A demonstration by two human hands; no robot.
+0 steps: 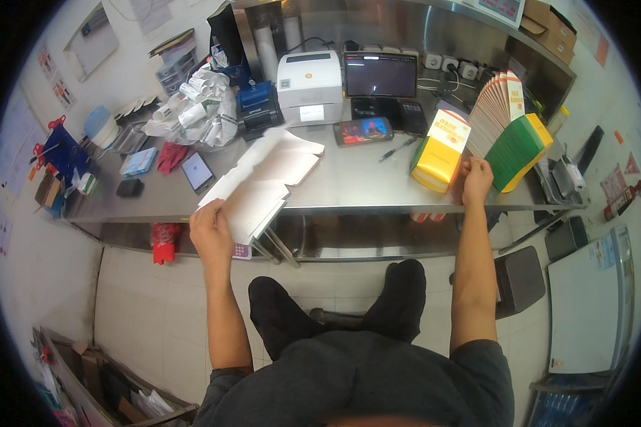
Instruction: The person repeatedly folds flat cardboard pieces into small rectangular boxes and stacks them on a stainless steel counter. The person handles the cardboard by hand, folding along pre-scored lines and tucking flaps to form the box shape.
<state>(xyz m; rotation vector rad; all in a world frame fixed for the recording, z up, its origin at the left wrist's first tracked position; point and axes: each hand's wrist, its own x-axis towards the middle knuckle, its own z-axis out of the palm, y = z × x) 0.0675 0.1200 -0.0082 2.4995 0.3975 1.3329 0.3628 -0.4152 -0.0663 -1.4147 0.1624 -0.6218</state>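
Note:
My left hand (pixel 212 226) is closed on the near left edge of some white folded paper sheets (pixel 267 178). They lie spread on the table and overhang its front edge. At the right, my right hand (pixel 476 179) has its fingers curled at the edge of a yellow-and-white printed carton (pixel 436 158), which looks flattened or partly folded. Just beyond that hand stands a fanned stack of printed cartons (pixel 493 110), with a green-and-yellow panel (pixel 514 153) on its right side. The fingertips of my right hand are partly hidden.
A white label printer (pixel 310 87) and a dark tablet (pixel 381 75) stand at the back. A phone playing video (pixel 363 132) and a pen (pixel 397 149) lie mid-table. Leftward are a bag of paper rolls (pixel 199 107), another phone (pixel 197 172) and a blue holder (pixel 65 153).

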